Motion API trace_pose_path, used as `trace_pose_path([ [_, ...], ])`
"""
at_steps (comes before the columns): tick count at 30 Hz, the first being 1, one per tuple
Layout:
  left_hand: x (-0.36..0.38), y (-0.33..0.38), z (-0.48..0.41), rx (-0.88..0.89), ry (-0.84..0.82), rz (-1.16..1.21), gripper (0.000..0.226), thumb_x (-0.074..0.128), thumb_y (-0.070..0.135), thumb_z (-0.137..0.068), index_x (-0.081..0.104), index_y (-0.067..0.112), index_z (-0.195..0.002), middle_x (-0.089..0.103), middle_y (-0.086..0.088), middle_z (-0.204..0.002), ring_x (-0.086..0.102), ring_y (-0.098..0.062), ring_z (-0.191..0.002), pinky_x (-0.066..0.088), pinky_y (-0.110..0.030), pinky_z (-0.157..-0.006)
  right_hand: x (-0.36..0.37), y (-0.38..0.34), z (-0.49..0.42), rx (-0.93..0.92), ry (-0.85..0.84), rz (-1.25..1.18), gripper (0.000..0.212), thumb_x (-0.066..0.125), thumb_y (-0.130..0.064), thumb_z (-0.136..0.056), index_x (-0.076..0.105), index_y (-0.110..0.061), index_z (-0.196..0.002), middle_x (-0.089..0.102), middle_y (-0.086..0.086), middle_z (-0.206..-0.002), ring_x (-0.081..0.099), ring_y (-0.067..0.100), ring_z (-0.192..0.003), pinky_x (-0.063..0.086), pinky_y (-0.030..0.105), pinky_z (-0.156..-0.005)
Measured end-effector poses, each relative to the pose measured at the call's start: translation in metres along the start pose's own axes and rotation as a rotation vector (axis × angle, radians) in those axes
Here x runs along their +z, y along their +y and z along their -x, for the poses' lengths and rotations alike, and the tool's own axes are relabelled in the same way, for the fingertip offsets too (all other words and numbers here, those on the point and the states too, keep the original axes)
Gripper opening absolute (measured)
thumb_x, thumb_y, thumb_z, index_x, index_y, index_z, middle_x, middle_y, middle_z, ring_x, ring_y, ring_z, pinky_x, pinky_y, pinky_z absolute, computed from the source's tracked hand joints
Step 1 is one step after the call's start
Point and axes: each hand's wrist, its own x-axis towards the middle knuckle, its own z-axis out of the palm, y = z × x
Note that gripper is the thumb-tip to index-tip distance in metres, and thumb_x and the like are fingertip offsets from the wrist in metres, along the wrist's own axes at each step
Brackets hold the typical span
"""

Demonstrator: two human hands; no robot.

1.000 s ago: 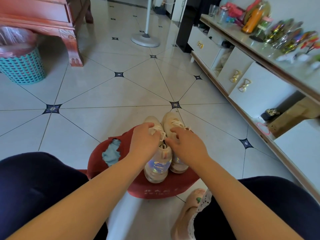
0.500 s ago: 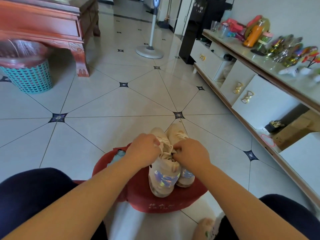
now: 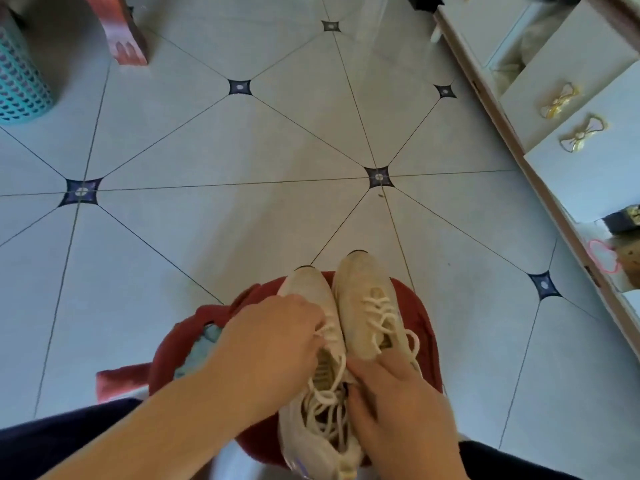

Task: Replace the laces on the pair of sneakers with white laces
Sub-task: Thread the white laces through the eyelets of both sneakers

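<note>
The sneakers [image 3: 360, 289] overhang the far edge of the red stool [image 3: 420, 327]; open tiled floor [image 3: 242, 220] lies beyond. The left hand [image 3: 273, 337] and right hand [image 3: 398, 403] curl their fingers on the laces [image 3: 329, 396].

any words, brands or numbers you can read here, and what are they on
None readable: no words, brand marks or numbers show on the sneakers, their laces, the red stool or the white drawers.
Dark box: gold marking, too blurred to read.
</note>
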Motion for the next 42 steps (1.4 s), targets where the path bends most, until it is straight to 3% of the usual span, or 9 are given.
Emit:
trace_pose_path([
  [6,-0.029,-0.007,-0.013,-0.149,0.035,0.164,0.026,0.042,0.034,-0.093,0.056,0.032,-0.114,0.057,0.017,-0.112,0.051,-0.005,-0.104,0.037,-0.02,-0.085,-0.023,-0.003,-0.017,0.077,-0.2,-0.088,0.025,0.058,-0.028,-0.081,0.068,-0.031,-0.103,0.061,-0.011,-0.087,0.06,0.012,-0.073,0.047,0.025,-0.05],
  [8,-0.043,0.0,-0.004,-0.184,0.013,0.154,0.024,0.043,0.034,-0.092,0.056,0.033,-0.113,0.058,0.017,-0.111,0.051,-0.004,-0.104,0.036,-0.019,-0.082,-0.036,-0.004,-0.021,0.123,-0.26,-0.128,0.027,0.049,-0.031,-0.089,0.063,-0.032,-0.113,0.056,-0.012,-0.095,0.058,0.012,-0.081,0.046,0.024,-0.06],
  [12,-0.097,0.031,0.015,-0.191,-0.009,0.112,0.025,0.043,0.035,-0.092,0.058,0.034,-0.112,0.059,0.015,-0.112,0.055,-0.007,-0.101,0.039,-0.02,-0.078,-0.094,-0.015,-0.025,0.144,-0.276,-0.099,0.027,0.044,-0.035,-0.091,0.061,-0.034,-0.112,0.044,-0.016,-0.09,0.05,0.006,-0.076,0.031,0.011,-0.055],
  [15,-0.159,0.067,0.03,-0.182,-0.002,0.109,0.024,0.043,0.032,-0.091,0.061,0.033,-0.107,0.062,0.013,-0.106,0.056,-0.009,-0.092,0.04,-0.023,-0.072,-0.165,-0.021,-0.014,0.159,-0.281,-0.071,0.029,0.041,-0.037,-0.091,0.058,-0.037,-0.115,0.051,-0.014,-0.1,0.054,0.01,-0.085,0.038,0.017,-0.06],
  [21,-0.291,0.154,0.066,-0.094,0.031,0.244,0.022,0.051,0.023,-0.089,0.064,0.027,-0.107,0.063,0.009,-0.108,0.057,-0.013,-0.1,0.042,-0.028,-0.083,-0.33,-0.041,0.032,0.253,-0.151,-0.06,0.03,0.044,-0.036,-0.091,0.058,-0.04,-0.117,0.054,-0.016,-0.107,0.055,0.009,-0.092,0.041,0.019,-0.063],
  [27,-0.376,0.233,0.099,0.151,0.04,0.377,0.019,0.056,0.02,-0.088,0.064,0.029,-0.102,0.061,0.019,-0.094,0.052,0.006,-0.083,0.033,-0.003,-0.072,-0.457,-0.072,0.114,0.477,0.06,-0.064,0.027,0.058,-0.028,-0.085,0.064,-0.045,-0.105,0.059,-0.019,-0.099,0.058,0.006,-0.082,0.04,0.016,-0.058],
  [31,-0.394,0.271,0.117,0.313,-0.037,0.421,0.019,0.058,0.016,-0.087,0.062,0.034,-0.093,0.059,0.027,-0.085,0.056,0.006,-0.084,0.037,-0.011,-0.078,-0.487,-0.098,0.176,0.715,0.249,-0.134,0.029,0.066,-0.018,-0.081,0.07,-0.039,-0.099,0.06,-0.015,-0.092,0.061,0.01,-0.079,0.048,0.027,-0.06],
  [38,-0.372,0.357,0.143,0.617,-0.218,0.276,0.017,0.057,0.018,-0.088,0.065,0.031,-0.096,0.06,0.024,-0.089,0.053,0.013,-0.085,0.036,-0.004,-0.074,-0.49,-0.123,0.286,1.04,0.476,-0.097,0.035,0.084,-0.007,-0.058,0.074,-0.033,-0.08,0.065,-0.009,-0.074,0.06,0.009,-0.054,0.047,0.019,-0.042],
  [42,-0.329,0.43,0.167,0.777,-0.33,0.176,0.016,0.056,0.021,-0.089,0.063,0.031,-0.098,0.06,0.023,-0.093,0.054,0.008,-0.089,0.037,-0.012,-0.078,-0.485,-0.109,0.352,1.166,0.588,-0.063,0.041,0.087,-0.004,-0.047,0.074,-0.031,-0.075,0.066,-0.008,-0.071,0.059,0.007,-0.05,0.041,0.014,-0.035],
])
